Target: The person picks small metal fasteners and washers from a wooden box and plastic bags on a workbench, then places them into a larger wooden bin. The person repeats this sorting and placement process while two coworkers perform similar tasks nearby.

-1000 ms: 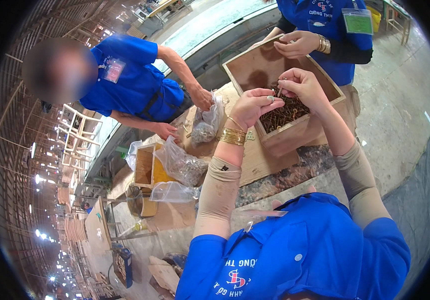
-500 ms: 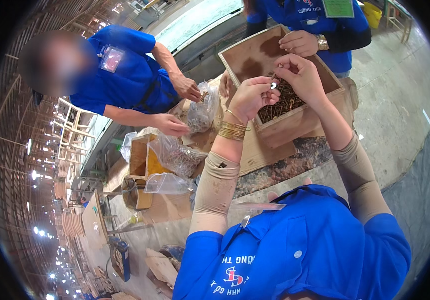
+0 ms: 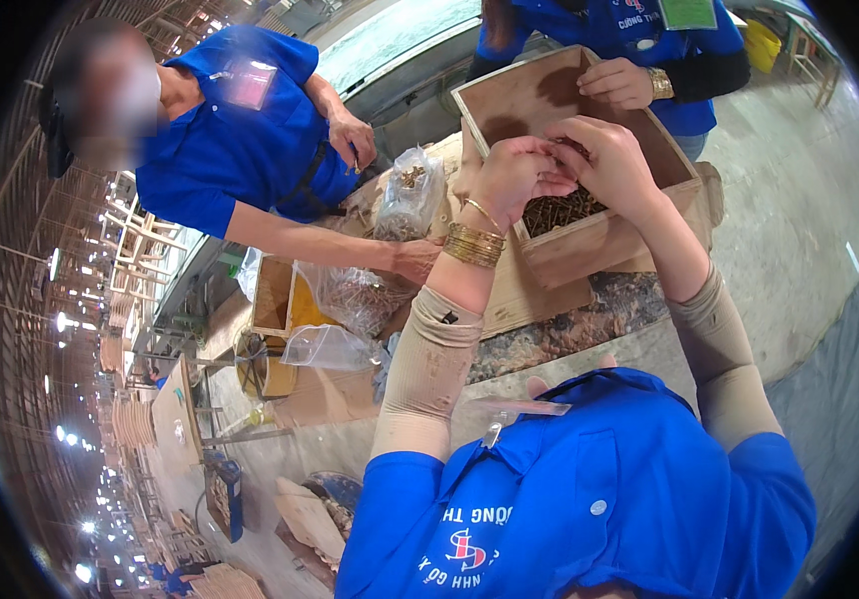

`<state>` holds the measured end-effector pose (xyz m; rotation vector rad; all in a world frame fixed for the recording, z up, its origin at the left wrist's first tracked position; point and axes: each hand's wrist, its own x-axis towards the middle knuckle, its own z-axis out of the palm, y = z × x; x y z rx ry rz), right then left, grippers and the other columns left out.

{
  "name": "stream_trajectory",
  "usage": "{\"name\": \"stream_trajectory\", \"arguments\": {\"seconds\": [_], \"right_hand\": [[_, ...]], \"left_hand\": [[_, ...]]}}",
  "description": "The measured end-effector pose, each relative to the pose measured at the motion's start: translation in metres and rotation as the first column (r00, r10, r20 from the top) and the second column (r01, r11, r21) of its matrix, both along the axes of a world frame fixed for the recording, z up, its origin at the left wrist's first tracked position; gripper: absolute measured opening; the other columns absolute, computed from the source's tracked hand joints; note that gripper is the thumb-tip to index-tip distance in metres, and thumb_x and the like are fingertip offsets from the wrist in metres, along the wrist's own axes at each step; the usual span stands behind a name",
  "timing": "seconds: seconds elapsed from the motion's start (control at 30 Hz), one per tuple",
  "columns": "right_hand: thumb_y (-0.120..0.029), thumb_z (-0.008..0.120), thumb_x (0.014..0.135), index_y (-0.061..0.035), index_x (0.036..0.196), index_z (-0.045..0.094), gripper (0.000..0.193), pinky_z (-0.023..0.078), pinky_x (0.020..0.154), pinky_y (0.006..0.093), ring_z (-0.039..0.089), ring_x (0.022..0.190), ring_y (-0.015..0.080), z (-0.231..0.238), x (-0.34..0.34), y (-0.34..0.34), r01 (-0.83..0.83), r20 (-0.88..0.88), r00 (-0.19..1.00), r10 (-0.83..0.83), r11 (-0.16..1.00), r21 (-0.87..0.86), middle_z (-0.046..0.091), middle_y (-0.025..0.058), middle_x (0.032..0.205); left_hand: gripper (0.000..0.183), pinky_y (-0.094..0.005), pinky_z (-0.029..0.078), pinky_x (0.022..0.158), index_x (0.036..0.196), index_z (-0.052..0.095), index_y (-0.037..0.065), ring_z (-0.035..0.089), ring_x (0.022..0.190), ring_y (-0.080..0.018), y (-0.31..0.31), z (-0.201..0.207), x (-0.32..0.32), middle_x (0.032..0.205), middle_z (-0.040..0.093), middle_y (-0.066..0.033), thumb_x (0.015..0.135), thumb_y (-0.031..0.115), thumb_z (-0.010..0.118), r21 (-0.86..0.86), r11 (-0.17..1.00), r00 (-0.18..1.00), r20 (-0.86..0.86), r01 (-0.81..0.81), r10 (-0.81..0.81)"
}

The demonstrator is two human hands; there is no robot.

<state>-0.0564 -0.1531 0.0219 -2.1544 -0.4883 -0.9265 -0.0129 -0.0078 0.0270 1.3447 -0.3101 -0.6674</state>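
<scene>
Over an open wooden box (image 3: pixel 579 258), my left hand (image 3: pixel 521 182) and my right hand (image 3: pixel 606 165) meet at the fingertips. The fingers of both are closed together, and whatever small piece lies between them is hidden. Below them in the box is a pile of brownish metal screws (image 3: pixel 561 212). Gold bangles circle my left wrist, and beige sleeves cover both my forearms.
Across the box, a co-worker's hand (image 3: pixel 617 83) rests at its rim. At left, another co-worker reaches one hand (image 3: pixel 416 262) beside plastic bags of hardware (image 3: pixel 358 299) and holds a small piece in the other (image 3: pixel 352 140). A small wooden box (image 3: pixel 272 293) stands farther left.
My hands have come together; the small round washer-like piece seen in my left fingers is now hidden. The left co-worker's one hand rose from the bag, while the other reached toward my forearm.
</scene>
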Motion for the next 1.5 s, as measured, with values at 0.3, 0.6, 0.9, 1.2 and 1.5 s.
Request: {"name": "stream_trajectory", "arguments": {"seconds": [0.3,0.6,0.9,1.2,1.5], "right_hand": [[-0.015,0.059,0.074,-0.0032,0.085,0.063,0.016,0.045,0.070,0.0342,0.056,0.084,0.0279,-0.004,-0.004,-0.004,0.074,-0.051,0.996,-0.074,0.997,0.005,0.057,0.0115,0.098],[-0.003,0.053,0.078,0.0031,0.076,0.058,0.008,0.039,0.054,0.0192,0.048,0.062,0.0049,0.029,-0.040,0.030,-0.199,-0.231,0.883,0.408,0.772,0.603,0.056,0.0021,0.075],[-0.009,0.055,0.080,0.0016,0.084,0.059,0.012,0.039,0.055,0.0190,0.048,0.062,0.0042,-0.055,-0.062,0.159,-0.269,-0.522,0.316,0.792,0.602,0.752,0.055,-0.0007,0.069],[-0.009,0.050,0.076,-0.0005,0.088,0.062,0.019,0.045,0.060,0.0264,0.058,0.068,0.0150,-0.101,0.161,0.266,-0.136,-0.347,0.859,0.376,0.822,0.554,0.062,0.0092,0.075],[-0.033,0.054,0.078,-0.0014,0.091,0.061,0.035,0.045,0.070,0.0372,0.058,0.084,0.0302,-0.176,0.268,0.299,-0.376,-0.724,0.690,-0.016,0.846,-0.378,0.061,0.0199,0.085]], "left_hand": [[0.012,-0.0268,0.051,0.058,0.090,0.050,-0.005,0.060,0.065,-0.0202,-0.003,0.002,0.003,0.078,0.058,-0.0148,0.082,0.004,0.046,0.042,0.999,1.000,0.007,-0.008,0.008],[0.015,-0.0178,0.026,0.036,0.091,0.049,0.001,0.039,0.043,-0.0059,0.040,-0.004,-0.003,0.058,0.050,-0.0030,0.086,0.014,0.046,-0.089,0.983,0.987,0.025,-0.159,0.162],[0.010,-0.0249,0.040,0.053,0.087,0.050,0.005,0.047,0.057,-0.0142,0.184,-0.199,-0.105,0.067,0.051,-0.0029,0.081,0.003,0.043,-0.260,0.499,0.547,-0.577,-0.827,0.607],[0.037,-0.0317,0.049,0.061,0.117,0.032,0.002,0.059,0.071,-0.0217,0.178,-0.214,-0.179,0.090,0.059,-0.0175,0.080,-0.001,0.035,-0.069,0.641,0.525,-0.644,-0.764,0.557],[0.022,-0.0234,0.044,0.061,0.107,0.048,0.005,0.053,0.070,-0.0112,0.245,-0.240,-0.211,0.094,0.058,-0.0085,0.089,0.012,0.038,0.035,0.677,0.544,-0.566,-0.735,0.619]]}}
